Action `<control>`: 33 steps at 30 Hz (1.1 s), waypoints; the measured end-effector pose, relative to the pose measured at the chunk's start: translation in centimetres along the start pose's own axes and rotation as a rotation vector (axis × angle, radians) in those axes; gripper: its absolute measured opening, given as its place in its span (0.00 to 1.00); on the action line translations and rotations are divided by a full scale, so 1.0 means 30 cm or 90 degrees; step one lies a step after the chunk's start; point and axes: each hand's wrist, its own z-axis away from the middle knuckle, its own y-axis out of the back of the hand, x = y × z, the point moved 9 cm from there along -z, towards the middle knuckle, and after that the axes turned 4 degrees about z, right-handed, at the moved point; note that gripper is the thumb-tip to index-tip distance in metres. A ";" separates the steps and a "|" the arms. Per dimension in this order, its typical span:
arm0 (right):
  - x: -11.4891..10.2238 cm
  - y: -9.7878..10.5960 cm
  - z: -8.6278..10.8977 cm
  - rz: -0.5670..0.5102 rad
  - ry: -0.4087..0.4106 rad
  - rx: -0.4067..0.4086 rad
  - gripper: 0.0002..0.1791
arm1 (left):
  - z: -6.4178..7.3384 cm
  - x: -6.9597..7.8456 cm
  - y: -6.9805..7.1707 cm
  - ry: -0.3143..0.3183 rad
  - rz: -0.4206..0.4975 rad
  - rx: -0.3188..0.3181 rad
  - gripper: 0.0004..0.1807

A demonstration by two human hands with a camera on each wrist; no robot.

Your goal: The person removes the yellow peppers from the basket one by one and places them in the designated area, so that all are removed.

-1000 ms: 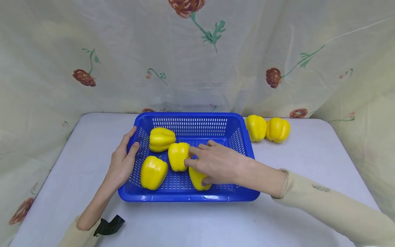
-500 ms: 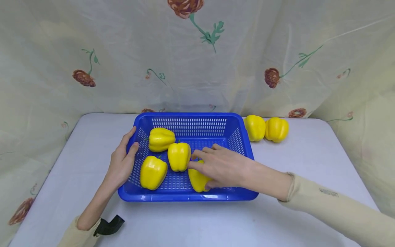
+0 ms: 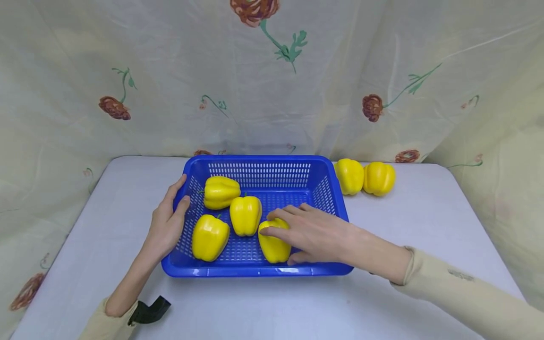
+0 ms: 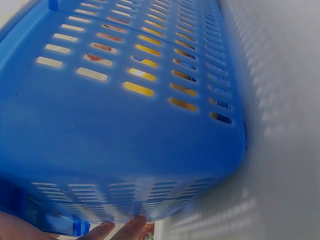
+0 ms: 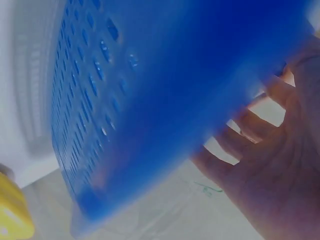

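A blue perforated plastic basket sits on the table. Its left rim is gripped by my left hand, thumb on the rim's inner side. In the basket's front middle lies a yellow bell pepper. My right hand hovers over that pepper's right side, fingers loosely spread, thumb apart from it. Three other yellow peppers lie to the left: one at front, one in the middle, one behind. In the left wrist view, fingertips show past the basket's outer wall.
Outside the basket's back right corner, two more yellow peppers, one nearer and one farther right, stand side by side on the white-covered table. A flower-patterned curtain hangs behind. A black strap piece sits at the left cuff.
My right hand has drawn back to the right and its fingers have loosened from the front middle pepper, which stays in place. The left hand keeps its grip on the rim.
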 end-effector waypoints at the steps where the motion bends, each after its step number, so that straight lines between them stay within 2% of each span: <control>1: 0.000 -0.004 -0.002 0.000 0.002 0.005 0.43 | 0.000 0.000 0.000 0.000 0.000 0.000 0.33; 9: -0.006 -0.041 -0.021 0.004 0.016 0.018 0.42 | 0.003 -0.004 -0.002 -0.003 0.003 0.003 0.33; 15: -0.013 -0.035 -0.018 0.016 0.036 0.055 0.37 | 0.002 -0.002 0.001 -0.005 0.004 0.005 0.33; 26: -0.030 -0.039 -0.032 0.040 0.069 0.105 0.36 | 0.004 -0.004 0.004 0.002 0.004 0.004 0.33; 33: -0.032 -0.046 -0.033 0.030 0.076 0.123 0.36 | 0.003 -0.003 0.004 0.001 0.004 0.004 0.33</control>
